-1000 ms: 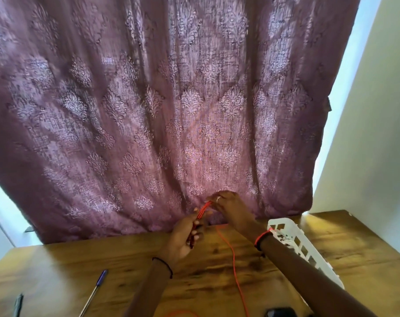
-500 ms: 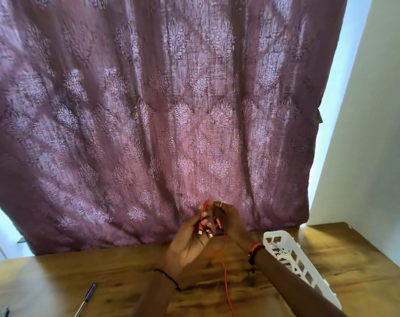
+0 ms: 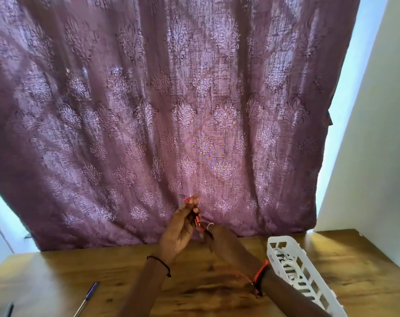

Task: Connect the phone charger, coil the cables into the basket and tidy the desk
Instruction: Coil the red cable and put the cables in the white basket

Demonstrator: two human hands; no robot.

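"What's changed with the red cable (image 3: 197, 221)?"

"A second ago it trailed down the desk (image 3: 103, 266). Now most of it is gathered. My left hand (image 3: 179, 227) grips the loops, raised before the curtain (image 3: 194, 110)."

"And the right hand (image 3: 226, 244)?"

"It's at the bundle, but I can't tell whether it pinches. The white basket (image 3: 283, 238) stands just right, so I'd drop the coil in next."

My wooden desk (image 3: 107, 268)
A white basket (image 3: 283, 239) stands along its right edge; a blue pen (image 3: 87, 298) and a dark pen (image 3: 10, 310) lie toward the front-left corner.
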